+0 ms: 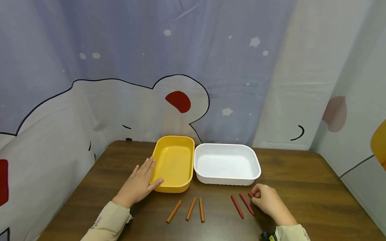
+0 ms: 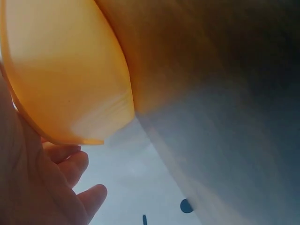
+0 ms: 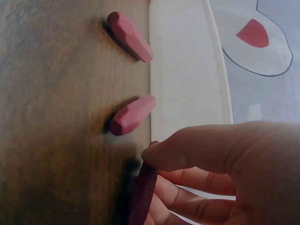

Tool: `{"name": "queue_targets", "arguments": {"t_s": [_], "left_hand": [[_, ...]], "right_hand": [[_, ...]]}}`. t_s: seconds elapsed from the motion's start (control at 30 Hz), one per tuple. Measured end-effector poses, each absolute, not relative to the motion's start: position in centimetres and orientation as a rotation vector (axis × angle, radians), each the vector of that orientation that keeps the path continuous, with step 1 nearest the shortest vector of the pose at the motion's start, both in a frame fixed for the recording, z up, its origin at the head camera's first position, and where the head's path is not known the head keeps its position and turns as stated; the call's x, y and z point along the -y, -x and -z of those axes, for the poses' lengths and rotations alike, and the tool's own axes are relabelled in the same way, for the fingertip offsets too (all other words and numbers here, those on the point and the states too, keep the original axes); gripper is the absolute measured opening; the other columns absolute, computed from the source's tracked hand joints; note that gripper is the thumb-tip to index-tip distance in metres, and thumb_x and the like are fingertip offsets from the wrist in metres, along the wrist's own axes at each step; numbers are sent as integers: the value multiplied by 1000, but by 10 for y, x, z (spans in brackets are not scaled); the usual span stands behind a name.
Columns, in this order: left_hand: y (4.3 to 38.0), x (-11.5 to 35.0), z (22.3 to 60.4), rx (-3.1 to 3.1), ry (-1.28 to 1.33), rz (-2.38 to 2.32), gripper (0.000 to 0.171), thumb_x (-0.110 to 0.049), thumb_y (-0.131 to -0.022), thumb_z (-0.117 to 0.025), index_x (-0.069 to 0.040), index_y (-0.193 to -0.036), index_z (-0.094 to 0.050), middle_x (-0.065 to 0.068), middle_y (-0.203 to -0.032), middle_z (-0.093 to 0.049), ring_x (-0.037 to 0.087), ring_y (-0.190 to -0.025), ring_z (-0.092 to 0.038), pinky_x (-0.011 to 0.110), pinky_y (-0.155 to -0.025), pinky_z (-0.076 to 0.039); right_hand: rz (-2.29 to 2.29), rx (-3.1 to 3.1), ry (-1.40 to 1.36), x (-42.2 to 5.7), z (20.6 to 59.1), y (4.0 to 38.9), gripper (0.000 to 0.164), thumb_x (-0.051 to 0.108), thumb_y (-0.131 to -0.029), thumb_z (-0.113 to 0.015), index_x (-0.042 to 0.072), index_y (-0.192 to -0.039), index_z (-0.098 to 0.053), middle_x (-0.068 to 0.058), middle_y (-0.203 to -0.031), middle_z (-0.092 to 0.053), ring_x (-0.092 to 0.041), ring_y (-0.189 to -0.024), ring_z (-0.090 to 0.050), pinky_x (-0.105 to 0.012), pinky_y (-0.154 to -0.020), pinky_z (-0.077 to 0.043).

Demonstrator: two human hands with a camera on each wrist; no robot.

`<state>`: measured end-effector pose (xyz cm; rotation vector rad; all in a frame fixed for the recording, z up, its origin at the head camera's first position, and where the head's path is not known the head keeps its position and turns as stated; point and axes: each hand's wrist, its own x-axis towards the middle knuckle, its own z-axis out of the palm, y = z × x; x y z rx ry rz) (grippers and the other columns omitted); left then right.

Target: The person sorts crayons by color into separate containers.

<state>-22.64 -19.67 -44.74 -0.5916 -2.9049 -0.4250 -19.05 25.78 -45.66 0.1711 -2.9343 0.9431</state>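
Observation:
My left hand [image 1: 138, 183] rests against the left rim of a yellow tray [image 1: 173, 189], fingers extended along its side and thumb over the near corner. In the left wrist view, that hand [image 2: 56, 183] touches the tray's edge [image 2: 70, 93]. Just in front of a white tray [image 1: 226, 180], my right hand [image 1: 269, 201] pinches a dark red crayon [image 3: 144, 190] between thumb and fingers, close to the tabletop. Two more red crayons [image 1: 237, 206] lie to its left, also visible as faceted crayons [image 3: 131, 37] in the right wrist view.
Three orange-brown crayons [image 1: 190, 209] lie apart on the wooden table [image 1: 144, 221], in front of the yellow tray. The two trays stand side by side near the table's back edge. A printed curtain [image 1: 235, 83] hangs behind and around the table.

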Motion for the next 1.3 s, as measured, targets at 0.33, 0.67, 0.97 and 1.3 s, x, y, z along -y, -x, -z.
{"name": "queue_targets", "arguments": {"t_s": [0.33,0.67,0.97,1.3], "left_hand": [[226,198,451,2887,582,430,84,-55,-104,-47,8,-156,-26,22,-165,-21,38,-152,-21,63,-119,-18],[226,198,452,2886,561,422,83,-56,-104,-46,6,-157,-27,20,-165,-22,36,-153,-21,63,-120,-18],[225,197,451,2873,566,431,83,-54,-104,-47,8,-156,-27,22,-164,-22,37,-152,-22,63,-119,-18],[226,196,453,2858,573,431,82,-53,-104,-47,8,-155,-28,22,-164,-24,37,-152,-22,63,-119,-19]], "right_hand": [[-1002,2921,-78,-249,444,189,14,-3,-78,-74,5,-87,-66,-1,-77,-68,-16,-74,-64,-37,-67,-52],[-1187,2848,-93,-243,436,186,13,3,-84,-75,4,-96,-70,0,-84,-70,-14,-74,-68,-29,-65,-53],[-1512,2698,-83,-236,427,188,19,0,-87,-75,-5,-104,-70,-9,-88,-72,-14,-75,-67,-24,-65,-55],[-1921,2534,-73,-225,412,198,38,7,-92,-73,-12,-123,-64,-11,-102,-73,-8,-83,-69,-28,-72,-60]]}}
